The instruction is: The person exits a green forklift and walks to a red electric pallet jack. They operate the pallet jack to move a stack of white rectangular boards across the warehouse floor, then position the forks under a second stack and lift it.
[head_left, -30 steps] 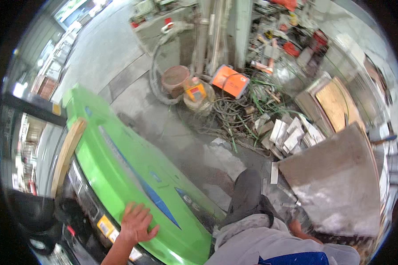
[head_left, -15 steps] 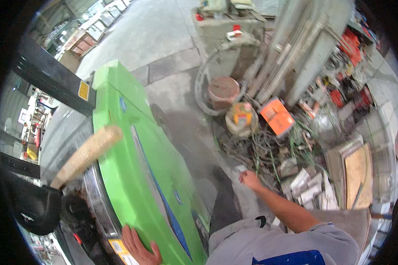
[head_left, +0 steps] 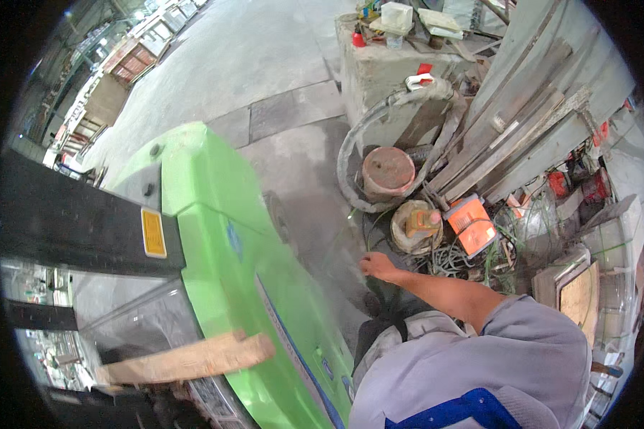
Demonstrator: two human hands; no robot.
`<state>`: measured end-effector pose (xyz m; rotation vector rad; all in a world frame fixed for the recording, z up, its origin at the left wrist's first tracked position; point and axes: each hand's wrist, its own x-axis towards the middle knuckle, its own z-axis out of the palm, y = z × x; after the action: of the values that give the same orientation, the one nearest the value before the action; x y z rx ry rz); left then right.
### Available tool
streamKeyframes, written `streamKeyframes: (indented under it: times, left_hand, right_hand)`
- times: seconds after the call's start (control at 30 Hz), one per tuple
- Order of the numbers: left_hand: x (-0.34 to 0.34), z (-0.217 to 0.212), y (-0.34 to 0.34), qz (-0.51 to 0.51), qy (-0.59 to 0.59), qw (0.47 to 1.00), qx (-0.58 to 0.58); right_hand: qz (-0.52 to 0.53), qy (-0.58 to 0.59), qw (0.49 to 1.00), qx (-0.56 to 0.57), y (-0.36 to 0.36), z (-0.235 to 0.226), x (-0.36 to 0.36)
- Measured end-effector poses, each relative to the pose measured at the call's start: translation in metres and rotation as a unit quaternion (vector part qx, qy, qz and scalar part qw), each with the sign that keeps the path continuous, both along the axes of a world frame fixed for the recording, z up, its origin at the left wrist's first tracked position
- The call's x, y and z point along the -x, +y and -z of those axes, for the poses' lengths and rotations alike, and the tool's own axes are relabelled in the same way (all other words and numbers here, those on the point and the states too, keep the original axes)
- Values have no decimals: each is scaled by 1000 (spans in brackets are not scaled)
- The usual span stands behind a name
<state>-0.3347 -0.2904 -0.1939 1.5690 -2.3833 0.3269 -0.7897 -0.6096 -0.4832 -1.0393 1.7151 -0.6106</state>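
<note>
Right hand (head_left: 376,265) is reaching out low over the concrete floor (head_left: 293,164), fingers loosely curled and holding nothing; they're hovering just short of the cable tangle (head_left: 447,259). Left hand isn't showing, so I can't tell its state.

Judgement: better coming at one strand from above than raking the pile, since loops could snag.

Just beyond the fingertips: a round dusty reel (head_left: 416,225) and a boxy orange unit (head_left: 471,223). Farther past: a rusty cylindrical drum (head_left: 388,171) ringed by a grey rubber hose (head_left: 350,146). Left of the fingers: a glossy green machine body (head_left: 229,257), smooth and curved.
</note>
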Motion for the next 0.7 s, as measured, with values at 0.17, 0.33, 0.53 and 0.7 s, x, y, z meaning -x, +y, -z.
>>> streamKeyframes:
  times: [0.17,0.33,0.53,0.7]
  left_hand:
    - [32,0,-72,-94,59,990,-84]
    - [72,27,-145,-128,84,983,-99]
    - [128,64,-284,-190,97,967,-138]
    - [182,98,-464,-238,107,951,-163]
  right_hand:
    - [4,-66,998,5,-102,-24,0]
    - [-85,2,996,-8,-200,16,-25]
    - [-249,56,966,-46,-324,120,-52]
    - [-362,75,928,-49,-447,159,-45]
